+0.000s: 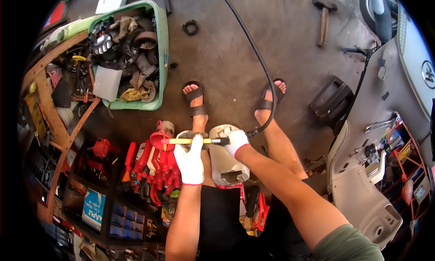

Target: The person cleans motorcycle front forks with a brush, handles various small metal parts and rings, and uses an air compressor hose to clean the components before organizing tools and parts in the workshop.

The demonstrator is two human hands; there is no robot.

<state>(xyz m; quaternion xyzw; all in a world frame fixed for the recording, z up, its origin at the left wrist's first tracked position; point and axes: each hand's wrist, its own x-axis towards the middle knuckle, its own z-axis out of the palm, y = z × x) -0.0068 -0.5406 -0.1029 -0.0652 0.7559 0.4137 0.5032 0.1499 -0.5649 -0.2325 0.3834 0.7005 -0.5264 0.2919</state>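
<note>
My gloved left hand (pixel 190 159) is closed on a yellow-handled brush (pixel 176 141) with a red tip and a dark head, held horizontally. My gloved right hand (pixel 234 142) is closed around the end of a black hose (pixel 271 93), close to the brush head; exactly what its fingers touch there is partly hidden. Below both hands, between my legs, is an off-white plastic container (pixel 229 168). A red funnel (pixel 158 137) stands just left of my left hand, behind the brush's tip.
A green bin (pixel 161 70) of dirty parts, red-handled tools (pixel 145 163) and a dark organizer (pixel 111 188) are at left. A hammer (pixel 324 23), black ring (pixel 190 27) and dark tray (pixel 330 100) lie on the floor. A grey scooter body (pixel 353 147) fills the right.
</note>
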